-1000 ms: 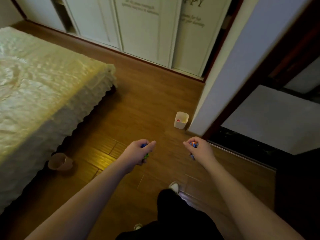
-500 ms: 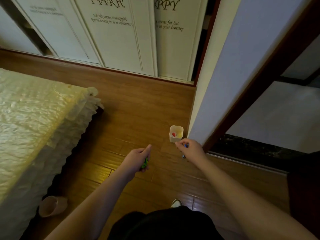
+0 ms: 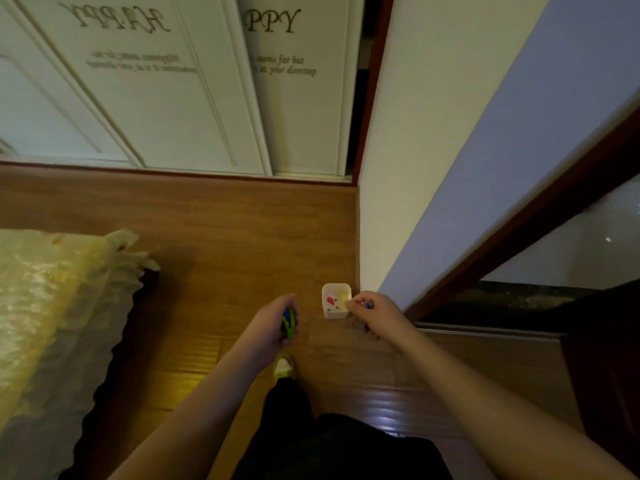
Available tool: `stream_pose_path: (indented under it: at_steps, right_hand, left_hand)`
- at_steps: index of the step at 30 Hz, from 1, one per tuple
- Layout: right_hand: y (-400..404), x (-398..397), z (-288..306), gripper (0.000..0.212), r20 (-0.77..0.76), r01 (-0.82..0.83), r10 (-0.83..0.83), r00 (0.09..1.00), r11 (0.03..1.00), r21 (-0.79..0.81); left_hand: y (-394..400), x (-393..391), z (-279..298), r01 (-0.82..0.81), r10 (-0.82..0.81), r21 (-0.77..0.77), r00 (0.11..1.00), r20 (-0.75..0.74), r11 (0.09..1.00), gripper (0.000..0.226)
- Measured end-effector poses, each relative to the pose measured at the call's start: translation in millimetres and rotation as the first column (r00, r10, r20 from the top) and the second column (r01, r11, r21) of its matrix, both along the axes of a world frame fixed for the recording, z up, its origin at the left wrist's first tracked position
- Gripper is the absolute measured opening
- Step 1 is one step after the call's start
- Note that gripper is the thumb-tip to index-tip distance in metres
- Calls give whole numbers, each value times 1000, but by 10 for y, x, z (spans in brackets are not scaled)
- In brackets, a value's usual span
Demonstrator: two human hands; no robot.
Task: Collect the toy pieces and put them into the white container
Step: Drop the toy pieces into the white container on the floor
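Right hand at the container's rim, left hand a little short of it.

The white container [image 3: 335,301] stands on the floor [image 3: 242,237] in the corner of the wall [image 3: 415,168], open top up, with a red piece [image 3: 331,300] and some pale ones already inside. The right hand [image 3: 375,315] is the nearer: its fingers [image 3: 353,304] are pinched on small toy pieces [image 3: 364,303] right at the container's right rim, so the drop lies just to their left. The left hand [image 3: 273,322] hangs to the container's left and a little nearer the person, curled shut around green and blue pieces [image 3: 288,322], long axis pointing toward the container. The wall hems the container's far and right sides; bare floor lies open on its left and near sides, with the bed [image 3: 52,306] well away.
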State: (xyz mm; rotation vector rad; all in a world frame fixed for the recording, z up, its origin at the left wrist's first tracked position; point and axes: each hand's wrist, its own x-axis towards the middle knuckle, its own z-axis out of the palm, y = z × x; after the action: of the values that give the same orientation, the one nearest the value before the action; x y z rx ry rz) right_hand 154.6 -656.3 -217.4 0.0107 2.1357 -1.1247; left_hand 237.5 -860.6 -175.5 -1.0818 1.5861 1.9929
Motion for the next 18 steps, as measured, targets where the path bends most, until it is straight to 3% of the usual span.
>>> stream_pose_path:
  at_steps: [4,11,18]
  right_hand:
    - [-308,-486,-141,36,25,202,-202,979,979,-16]
    - [-623,-1084,-505,35,150,422,-412,899,906,-39]
    - [-707,-1438,-1115,29,219,510,-503,836,860,26]
  left_hand:
    - [-418,-730,-148,69,-67,78,997,-35,995,21]
    - [-786,-1682,-373,126,-98,155,980,-175,980,15]
    - [-888,-2055,-934,159,-154,39,981,-118,986,30]
